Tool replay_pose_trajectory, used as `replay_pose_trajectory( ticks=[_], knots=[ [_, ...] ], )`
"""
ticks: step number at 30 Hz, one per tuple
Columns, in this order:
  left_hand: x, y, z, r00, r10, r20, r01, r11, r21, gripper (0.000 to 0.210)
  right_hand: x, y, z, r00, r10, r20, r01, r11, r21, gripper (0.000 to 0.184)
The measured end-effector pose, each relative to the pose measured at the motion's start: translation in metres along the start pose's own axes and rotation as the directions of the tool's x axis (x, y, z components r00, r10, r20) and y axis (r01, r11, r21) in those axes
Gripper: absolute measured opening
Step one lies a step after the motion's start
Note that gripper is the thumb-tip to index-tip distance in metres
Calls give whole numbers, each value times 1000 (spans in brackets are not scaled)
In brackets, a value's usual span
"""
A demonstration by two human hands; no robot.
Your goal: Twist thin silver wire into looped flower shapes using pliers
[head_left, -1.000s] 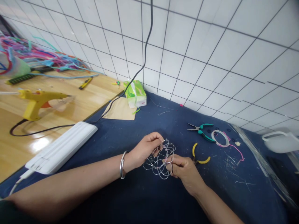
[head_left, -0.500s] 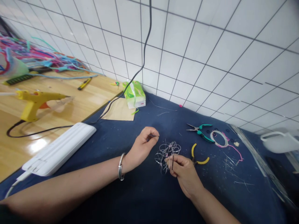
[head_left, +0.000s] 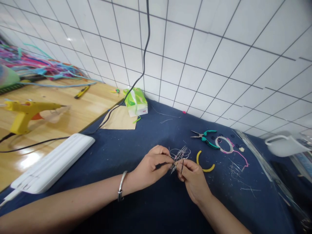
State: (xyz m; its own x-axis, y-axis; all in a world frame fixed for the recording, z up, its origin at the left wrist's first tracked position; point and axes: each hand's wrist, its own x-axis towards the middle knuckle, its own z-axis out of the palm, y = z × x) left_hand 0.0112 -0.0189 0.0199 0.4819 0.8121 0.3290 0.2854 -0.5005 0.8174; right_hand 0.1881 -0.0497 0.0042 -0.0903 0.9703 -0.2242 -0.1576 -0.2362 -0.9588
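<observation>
A tangle of looped silvery wire (head_left: 181, 152) with small pinkish beads sits at the fingertips of both hands, above the dark blue cloth. My right hand (head_left: 193, 177) pinches its lower right side, and a thin black loop hangs by those fingers. From the left, my left hand (head_left: 152, 167) brings thumb and fingers together at the wire's lower left edge, with a metal bangle (head_left: 121, 187) on the wrist. What exactly the left fingertips pinch is too small to make out. Yellow-handled pliers (head_left: 207, 168) lie just right of my right hand, their jaws hidden behind it.
Green-handled needle-nose pliers (head_left: 206, 138) and a white coil (head_left: 216, 141) lie to the right, near wire scraps (head_left: 236, 170). A tissue pack (head_left: 136, 104) stands at the back. On the left are a white power strip (head_left: 56, 162) and a yellow glue gun (head_left: 26, 112).
My left hand has moved right and down, from beside the wire tangle to its edge, meeting the right fingertips. The right hand keeps its pinch. The view has shifted slightly.
</observation>
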Motion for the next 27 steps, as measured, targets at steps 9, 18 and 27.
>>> replay_pose_trajectory(
  ticks=[9,18,27],
  knots=[
    [-4,-12,10,997,42,-72,-37,997,70,15,-4,-1,0,985,-163,49,169,911,-377,12],
    [-5,-10,12,999,16,-39,-17,999,-35,14,-6,-7,5,948,-277,155,317,819,-478,16],
    [-4,-2,16,978,-199,-62,181,958,-224,4,-4,-7,7,944,-283,169,329,839,-433,19]
  ],
)
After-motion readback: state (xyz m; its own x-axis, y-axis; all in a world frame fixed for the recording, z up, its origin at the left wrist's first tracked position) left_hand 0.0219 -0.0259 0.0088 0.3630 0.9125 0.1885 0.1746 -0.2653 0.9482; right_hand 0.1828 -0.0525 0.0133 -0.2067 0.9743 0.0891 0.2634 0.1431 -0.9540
